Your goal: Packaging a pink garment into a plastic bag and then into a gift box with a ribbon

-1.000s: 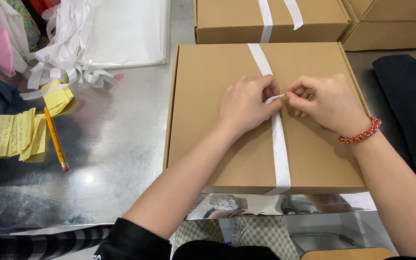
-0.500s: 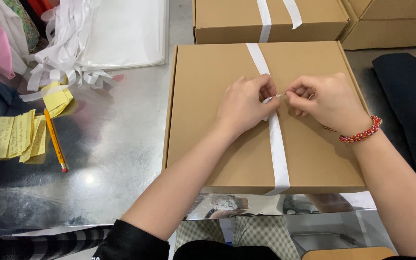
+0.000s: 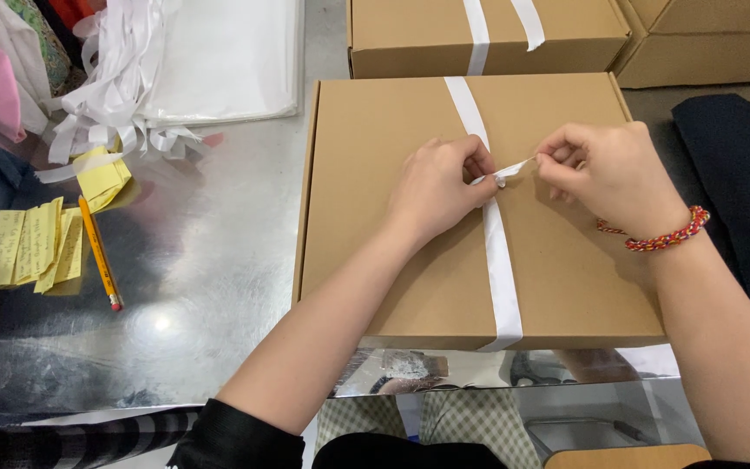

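I see a flat brown cardboard box point(image 3: 444, 208) lying closed on the shiny metal surface point(image 3: 210, 287), right in front of me. A white ribbon point(image 3: 501, 269) runs down the middle of its lid from the far edge to the near edge. My left hand point(image 3: 440, 187) rests on the lid at the ribbon, its grip closed — fingers pinched on the band where a short loose end lifts off. My right hand point(image 3: 605, 174) hovers just to the right of it, its grip also closed, thumb and fingertips pinching the far tip of that loose end point(image 3: 514, 168), which stretches taut between the two hands. A red beaded bracelet point(image 3: 666, 234) circles my right wrist.

Beyond this box sits a second cardboard box point(image 3: 410, 35) of the same kind, also crossed by white ribbon, and a third one point(image 3: 705, 43) shows at the upper right. To the right of my box lies a dark folded cloth point(image 3: 740, 174).

On the left of the surface I see yellow paper slips point(image 3: 32, 247) with an orange pencil point(image 3: 99, 252) just beside them, a loose heap of white ribbon strips point(image 3: 115, 95) farther back, and a clear plastic bag point(image 3: 227, 56) next to that heap — well apart from both hands.
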